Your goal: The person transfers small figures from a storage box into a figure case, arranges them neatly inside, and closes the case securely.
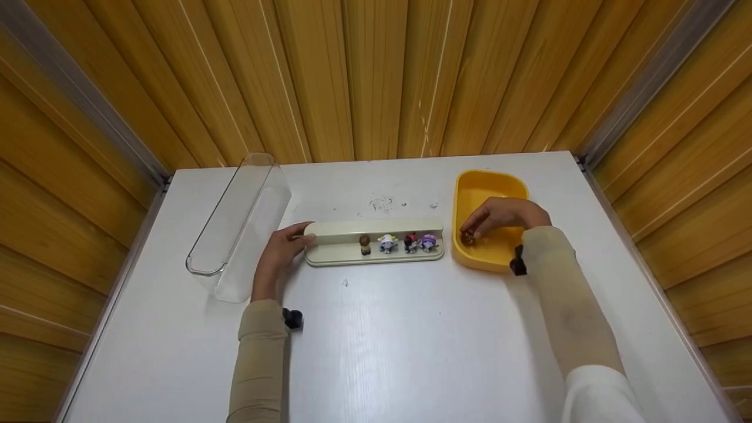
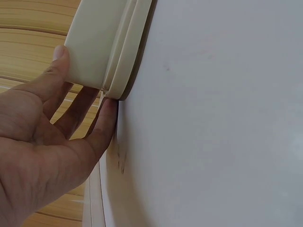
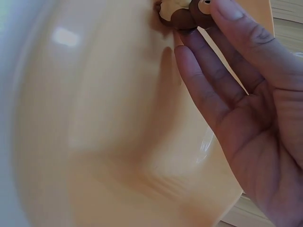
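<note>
1. Nearest to the camera, at the lower right of the head view, is a white sleeve.
2. The right hand pinches a brown figurine between thumb and fingers, inside the rim of the yellow tub — whether the figurine touches the bottom, I cannot tell.
3. The left hand grips the left end of a cream stepped base, well apart from the right hand.
4. On this base stand four small figurines in a row — the two rightmost close together.
5. A clear plastic cover lies on the white table, left of the base.
</note>
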The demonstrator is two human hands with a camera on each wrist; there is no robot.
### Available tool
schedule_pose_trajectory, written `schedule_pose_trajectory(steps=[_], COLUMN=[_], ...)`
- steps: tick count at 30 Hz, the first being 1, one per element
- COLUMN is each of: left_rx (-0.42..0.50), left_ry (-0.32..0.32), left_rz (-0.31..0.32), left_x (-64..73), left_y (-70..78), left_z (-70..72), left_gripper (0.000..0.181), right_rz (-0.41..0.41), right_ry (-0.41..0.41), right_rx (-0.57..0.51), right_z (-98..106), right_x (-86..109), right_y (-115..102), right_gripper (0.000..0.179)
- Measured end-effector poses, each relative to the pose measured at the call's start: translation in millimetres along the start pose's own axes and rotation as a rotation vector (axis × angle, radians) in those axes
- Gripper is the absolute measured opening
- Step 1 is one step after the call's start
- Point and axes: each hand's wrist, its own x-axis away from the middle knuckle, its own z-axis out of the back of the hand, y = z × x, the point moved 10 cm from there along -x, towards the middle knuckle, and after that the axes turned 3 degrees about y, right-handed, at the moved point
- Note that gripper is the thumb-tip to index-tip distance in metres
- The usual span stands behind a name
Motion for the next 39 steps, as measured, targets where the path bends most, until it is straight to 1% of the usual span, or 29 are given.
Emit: schedule_pose_trajectory(steps=[3, 9, 13, 18, 26, 29, 35, 39], left_rx=[0.002, -0.011, -0.023, 0.007, 0.004, 0.009, -0.030, -0.045], left_ry=[-0.001, 0.002, 0.005, -0.006, -0.004, -0.006, 0.002, 0.004], left_rz=[-0.005, -0.011, -0.023, -0.020, -0.011, -0.003, -0.013, -0.022], left_x=[-0.6, -1.1, 0.5, 1.6, -1.0, -1.4, -0.2, -0.3], left_y=[0.7, -0.5, -1.4, -1.0, 0.0, 0.0, 2.1, 2.6], left_z=[-0.6, -0.7, -1.2, -3.0, -2.0, -2.2, -1.0, -0.7], left_gripper=[0.047, 0.048, 0.048, 0.047, 0.048, 0.047, 0.047, 0.046], right_rz=[-0.006, 0.021, 0.048, 0.101, 0.141, 0.161, 0.205, 0.212], right_ry=[0.012, 0.014, 0.030, 0.056, 0.114, 0.131, 0.156, 0.168], right_rx=[-0.005, -0.014, 0.009, 0.060, 0.115, 0.123, 0.146, 0.148], right_z=[2, 2, 4, 13, 25, 27, 27, 25], right_x=[1.0, 1.4, 3.0, 9.9, 22.0, 27.0, 35.8, 39.9], right_y=[1, -2, -6, -12, -22, -28, -40, -46], right_gripper=[0.031, 0.031, 0.032, 0.034, 0.035, 0.035, 0.034, 0.032])
